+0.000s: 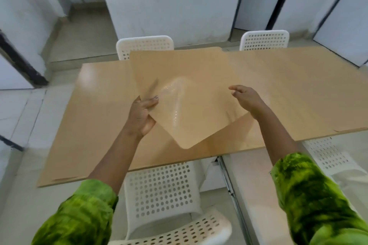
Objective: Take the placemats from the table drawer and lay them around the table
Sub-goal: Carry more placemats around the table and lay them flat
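Observation:
A tan, glossy placemat is held up over the middle of the wooden table, tilted with one corner pointing down toward me. My left hand grips its left edge, thumb on top. My right hand hovers over the mat's right side with fingers apart, and whether it touches the mat is unclear. Thin flat sheets like placemats lie at the table's near left corner and near its right edge. The drawer is not in view.
White perforated chairs stand around the table: one just in front of me, one at the near right, two on the far side. A metal table leg runs down beside the near chair. White walls and doors behind.

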### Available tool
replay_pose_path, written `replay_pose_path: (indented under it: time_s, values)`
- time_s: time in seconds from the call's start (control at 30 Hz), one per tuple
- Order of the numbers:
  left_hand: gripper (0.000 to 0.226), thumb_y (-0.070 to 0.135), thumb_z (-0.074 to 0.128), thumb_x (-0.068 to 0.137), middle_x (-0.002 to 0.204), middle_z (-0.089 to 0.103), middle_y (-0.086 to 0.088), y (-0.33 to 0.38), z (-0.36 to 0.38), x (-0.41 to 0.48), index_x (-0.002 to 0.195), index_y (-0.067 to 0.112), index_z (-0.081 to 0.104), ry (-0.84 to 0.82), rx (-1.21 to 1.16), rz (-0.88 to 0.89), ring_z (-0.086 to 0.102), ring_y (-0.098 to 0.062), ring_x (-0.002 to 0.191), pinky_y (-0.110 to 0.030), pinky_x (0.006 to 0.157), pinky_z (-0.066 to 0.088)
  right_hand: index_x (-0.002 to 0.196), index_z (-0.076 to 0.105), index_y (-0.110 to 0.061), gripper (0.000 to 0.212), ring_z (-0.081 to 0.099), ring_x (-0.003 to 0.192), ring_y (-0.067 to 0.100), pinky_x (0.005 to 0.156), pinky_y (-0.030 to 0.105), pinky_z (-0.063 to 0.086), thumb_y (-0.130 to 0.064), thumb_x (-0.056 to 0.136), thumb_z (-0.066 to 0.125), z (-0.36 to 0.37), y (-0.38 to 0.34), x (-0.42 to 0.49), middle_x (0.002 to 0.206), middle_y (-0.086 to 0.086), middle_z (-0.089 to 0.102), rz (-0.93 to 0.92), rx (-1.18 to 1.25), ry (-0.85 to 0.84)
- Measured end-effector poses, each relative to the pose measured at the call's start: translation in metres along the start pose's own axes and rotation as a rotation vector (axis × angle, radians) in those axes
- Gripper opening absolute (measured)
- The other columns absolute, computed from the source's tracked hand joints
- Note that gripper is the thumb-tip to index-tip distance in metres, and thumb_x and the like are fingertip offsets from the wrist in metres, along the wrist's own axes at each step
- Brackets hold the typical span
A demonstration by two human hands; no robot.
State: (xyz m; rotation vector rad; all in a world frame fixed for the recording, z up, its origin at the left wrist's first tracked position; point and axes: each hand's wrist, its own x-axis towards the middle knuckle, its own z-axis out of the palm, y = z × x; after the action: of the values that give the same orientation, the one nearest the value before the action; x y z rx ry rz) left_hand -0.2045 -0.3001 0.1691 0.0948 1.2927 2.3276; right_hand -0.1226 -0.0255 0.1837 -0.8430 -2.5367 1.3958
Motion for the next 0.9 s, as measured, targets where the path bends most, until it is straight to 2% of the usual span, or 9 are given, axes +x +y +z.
replay_pose_path:
  time_s: [0.1, 0.23, 0.3, 0.37, 0.47, 0.5, 0.6, 0.7, 0.9]
  values:
    - [0.047, -0.002, 0.043, 0.087, 0.104, 0.07, -0.009, 0.04, -0.061, -0.027, 0.133, 0.008, 0.05, 0.031, 0.011, -0.008, 0.069, -0.019, 0.09, -0.034, 0.081, 0.058, 0.135, 0.048, -0.013, 0.038, 0.038, 0.135, 0.023, 0.105, 0.033, 0.033, -0.015, 0.098, 0.039, 0.033, -0.016, -0.005, 0.147, 0.006, 0.041, 0.026, -0.012, -0.061]
    - [0.04, 0.009, 0.034, 0.095, 0.104, 0.072, -0.007, 0.093, -0.148, -0.08, 0.13, 0.014, 0.054, 0.062, 0.015, -0.029, 0.071, -0.021, 0.089, -0.033, 0.072, 0.059, 0.139, 0.04, -0.012, 0.047, 0.037, 0.134, 0.033, 0.108, 0.042, 0.033, -0.025, 0.095, 0.045, 0.09, -0.041, -0.018, 0.148, 0.012, 0.037, 0.093, -0.054, -0.037]
    - [0.038, 0.012, 0.033, 0.097, 0.099, 0.074, -0.007, 0.118, -0.191, -0.109, 0.117, 0.015, 0.065, 0.094, -0.003, -0.028, 0.072, -0.021, 0.084, -0.034, 0.068, 0.059, 0.137, 0.039, -0.009, 0.051, 0.04, 0.13, 0.036, 0.104, 0.045, 0.037, -0.034, 0.093, 0.048, 0.119, -0.049, -0.03, 0.144, 0.015, 0.04, 0.158, -0.054, -0.009]
    - [0.041, 0.013, 0.033, 0.098, 0.096, 0.075, -0.007, 0.146, -0.236, -0.14, 0.101, 0.016, 0.074, 0.133, -0.023, -0.027, 0.073, -0.022, 0.08, -0.035, 0.065, 0.06, 0.13, 0.044, -0.004, 0.052, 0.047, 0.117, 0.034, 0.089, 0.042, 0.04, -0.037, 0.092, 0.052, 0.154, -0.064, -0.05, 0.13, 0.014, 0.048, 0.245, 0.085, -0.053]
    - [0.037, 0.014, 0.035, 0.096, 0.1, 0.073, -0.01, 0.183, -0.302, -0.184, 0.11, 0.014, 0.069, 0.199, 0.006, -0.023, 0.072, -0.023, 0.083, -0.037, 0.069, 0.06, 0.099, 0.057, -0.004, 0.019, 0.052, 0.082, 0.025, 0.07, 0.036, 0.043, -0.021, 0.092, 0.054, 0.207, -0.088, -0.08, 0.092, 0.009, 0.055, 0.281, 0.328, -0.198]
    - [0.036, 0.014, 0.037, 0.095, 0.103, 0.072, -0.01, 0.195, -0.324, -0.196, 0.118, 0.013, 0.065, 0.228, 0.021, -0.028, 0.072, -0.024, 0.085, -0.039, 0.072, 0.06, 0.088, 0.058, -0.007, 0.009, 0.051, 0.078, 0.024, 0.068, 0.034, 0.043, -0.015, 0.091, 0.054, 0.226, -0.098, -0.087, 0.086, 0.008, 0.054, 0.269, 0.38, -0.237]
    - [0.038, 0.015, 0.041, 0.093, 0.109, 0.068, -0.012, 0.229, -0.377, -0.228, 0.128, 0.01, 0.056, 0.304, 0.053, -0.041, 0.071, -0.024, 0.086, -0.039, 0.074, 0.059, 0.076, 0.057, -0.013, 0.013, 0.05, 0.081, 0.024, 0.074, 0.034, 0.043, -0.006, 0.086, 0.058, 0.28, -0.131, -0.105, 0.084, 0.007, 0.057, 0.206, 0.473, -0.309]
    - [0.038, 0.014, 0.043, 0.092, 0.115, 0.065, -0.013, 0.251, -0.414, -0.246, 0.127, 0.009, 0.056, 0.351, 0.044, -0.002, 0.071, -0.024, 0.087, -0.036, 0.072, 0.059, 0.073, 0.055, -0.015, 0.018, 0.048, 0.071, 0.02, 0.066, 0.03, 0.04, -0.004, 0.087, 0.055, 0.323, -0.164, -0.116, 0.077, 0.003, 0.056, 0.162, 0.494, -0.36]
    - [0.034, 0.007, 0.04, 0.093, 0.089, 0.076, -0.004, 0.285, -0.465, -0.242, 0.095, 0.011, 0.074, 0.434, 0.058, 0.07, 0.073, -0.019, 0.077, -0.031, 0.062, 0.059, 0.072, 0.053, -0.015, 0.021, 0.048, 0.065, 0.017, 0.062, 0.027, 0.039, 0.0, 0.088, 0.052, 0.389, -0.204, -0.1, 0.078, 0.003, 0.055, 0.128, 0.552, -0.377]
